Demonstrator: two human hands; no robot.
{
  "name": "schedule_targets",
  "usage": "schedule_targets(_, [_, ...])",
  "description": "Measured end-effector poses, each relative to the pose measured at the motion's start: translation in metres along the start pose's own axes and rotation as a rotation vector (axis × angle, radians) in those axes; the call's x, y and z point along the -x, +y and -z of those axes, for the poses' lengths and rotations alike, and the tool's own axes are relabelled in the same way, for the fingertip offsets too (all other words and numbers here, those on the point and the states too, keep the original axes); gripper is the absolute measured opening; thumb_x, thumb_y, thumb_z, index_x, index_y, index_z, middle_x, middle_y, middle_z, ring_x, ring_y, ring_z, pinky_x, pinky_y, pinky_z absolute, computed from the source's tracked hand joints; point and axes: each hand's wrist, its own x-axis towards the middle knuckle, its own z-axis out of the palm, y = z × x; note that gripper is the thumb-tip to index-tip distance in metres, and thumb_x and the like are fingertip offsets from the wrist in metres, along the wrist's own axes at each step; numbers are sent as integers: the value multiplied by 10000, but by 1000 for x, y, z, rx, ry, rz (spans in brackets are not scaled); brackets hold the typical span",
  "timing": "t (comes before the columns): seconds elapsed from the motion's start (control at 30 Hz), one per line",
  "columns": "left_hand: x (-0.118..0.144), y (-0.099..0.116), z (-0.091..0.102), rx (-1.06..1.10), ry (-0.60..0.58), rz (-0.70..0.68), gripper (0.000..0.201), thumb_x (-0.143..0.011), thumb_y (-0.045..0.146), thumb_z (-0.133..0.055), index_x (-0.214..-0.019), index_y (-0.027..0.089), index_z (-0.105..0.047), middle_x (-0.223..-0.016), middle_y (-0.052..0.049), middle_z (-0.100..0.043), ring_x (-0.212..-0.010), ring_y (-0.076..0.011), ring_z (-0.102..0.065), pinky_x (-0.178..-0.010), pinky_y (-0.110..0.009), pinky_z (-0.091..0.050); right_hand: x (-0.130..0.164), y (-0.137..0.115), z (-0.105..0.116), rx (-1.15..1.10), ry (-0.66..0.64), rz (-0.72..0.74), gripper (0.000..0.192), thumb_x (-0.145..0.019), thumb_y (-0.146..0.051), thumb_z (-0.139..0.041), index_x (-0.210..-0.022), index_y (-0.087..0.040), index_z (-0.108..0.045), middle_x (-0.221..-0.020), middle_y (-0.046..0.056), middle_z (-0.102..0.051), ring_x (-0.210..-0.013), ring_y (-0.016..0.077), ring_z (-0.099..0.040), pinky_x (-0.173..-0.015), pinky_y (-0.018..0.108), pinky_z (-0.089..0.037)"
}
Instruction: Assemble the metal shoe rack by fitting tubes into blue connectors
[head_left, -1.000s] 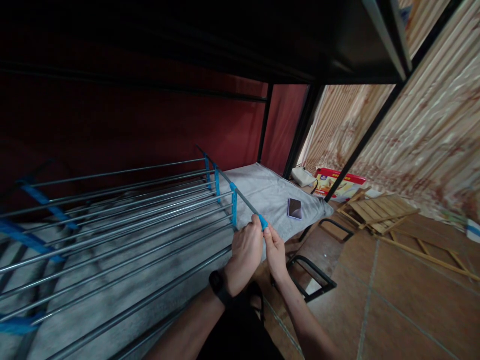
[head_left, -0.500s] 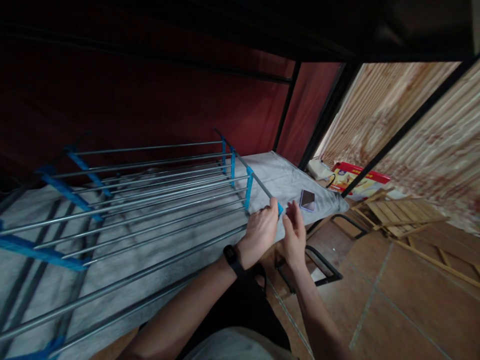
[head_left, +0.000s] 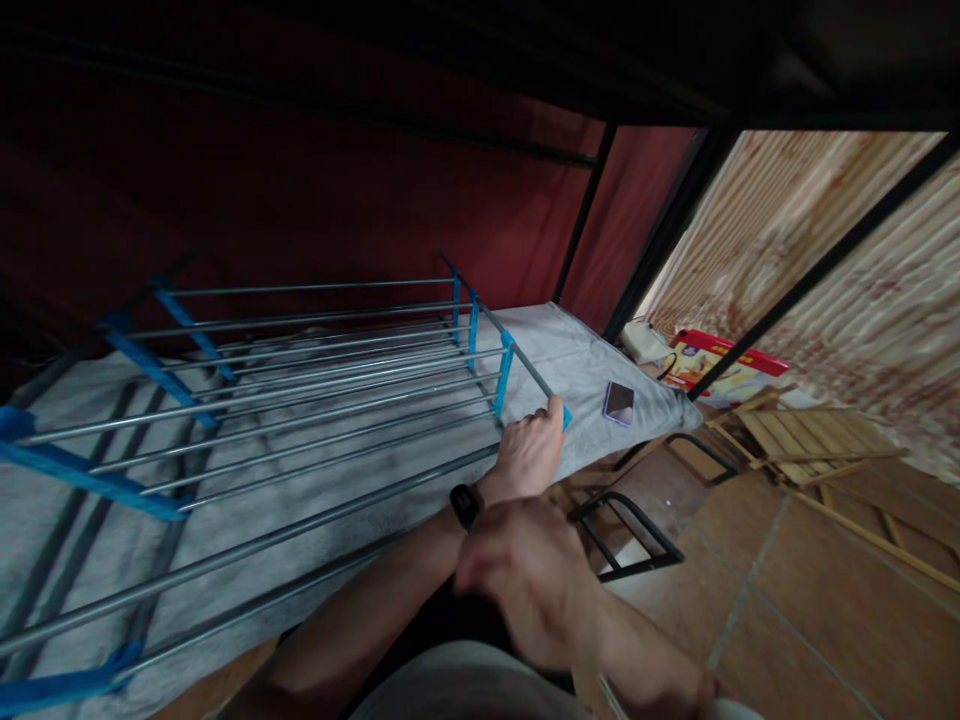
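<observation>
A metal clothes drying rack (head_left: pixel 503 372), with grey rods and blue plastic joints, lies across a grey-white cloth (head_left: pixel 574 345). My left hand (head_left: pixel 531 445), a black band on its wrist, is wrapped round the rack's right end, close to a blue corner piece (head_left: pixel 567 416). My right hand (head_left: pixel 529 565) crosses in front of my left forearm, near that wrist. Motion blurs its fingers, so I cannot make out their shape or whether they hold anything.
A phone (head_left: pixel 619 402) rests on the cloth to the right. Beyond are a red and yellow box (head_left: pixel 726 368) and folded wooden slatted furniture (head_left: pixel 817 443). A black-framed chair (head_left: pixel 637 525) stands below the cloth's edge. Dark metal bars (head_left: pixel 589 215) surround the surface.
My right hand has swung down and left, from beside the rack's blue corner to over my left wrist. My left hand keeps its grip. The whole view has shifted slightly.
</observation>
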Motion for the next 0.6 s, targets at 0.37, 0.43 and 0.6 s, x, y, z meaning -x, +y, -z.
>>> schedule_targets(0.37, [-1, -2, -7, -38, 81, -80, 196, -1017, 217, -438, -1209, 178, -441, -965, -119, -717, -913, -259, -722, -699, -321, -501, 28, 95, 65, -357, 532, -578, 353, -974, -544, -530, -864, -216, -599, -565, -69, -427, -493, 78, -365, -470, 202, -299])
schedule_targets(0.43, [0, -2, -8, -42, 91, -93, 184, -1012, 207, -455, -1192, 174, -453, -962, -115, -710, -916, -255, -715, -700, -319, -498, 37, 107, 74, -392, 484, -608, 309, -935, -534, -592, -992, -234, -637, -701, -32, -573, -611, 98, -517, -577, 212, -430])
schedule_targets(0.6, [5, -3, -1, -96, 138, -130, 169, -985, 202, -519, -1147, 156, -517, -1059, -125, -677, -1013, -263, -661, -811, -348, -507, 54, 129, 79, -162, 372, -629, 612, -823, -527, -706, -1377, -312, -560, -1535, 77, -433, -1419, 272, -408, -1149, 465, -379])
